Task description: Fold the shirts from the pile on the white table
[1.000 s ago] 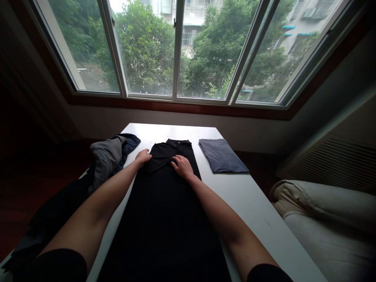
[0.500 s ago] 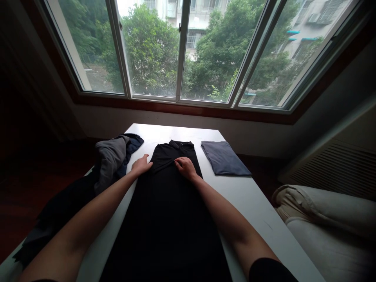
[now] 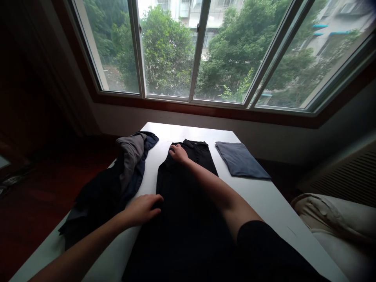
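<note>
A long black garment (image 3: 182, 207) lies lengthwise on the white table (image 3: 246, 203), its narrow end with a small pale label pointing at the window. My right hand (image 3: 178, 152) reaches across it to the upper left corner, fingers curled down on the cloth there. Lower on the same side, my left hand (image 3: 143, 209) is at the garment's left edge. Its thumb and fingers are apart, with the fingertips over the black cloth. The near end of the garment runs out of view at the bottom.
Left on the table is a loose heap of grey, navy and black clothes (image 3: 129, 156). A folded grey-blue cloth (image 3: 243, 160) lies at the right edge. Beyond the table are the window (image 3: 194, 58) and, lower right, a beige padded roll (image 3: 337, 211).
My right hand has moved from the garment's middle to its upper left corner. My left hand has come back toward me along the left edge. The view has shifted slightly left.
</note>
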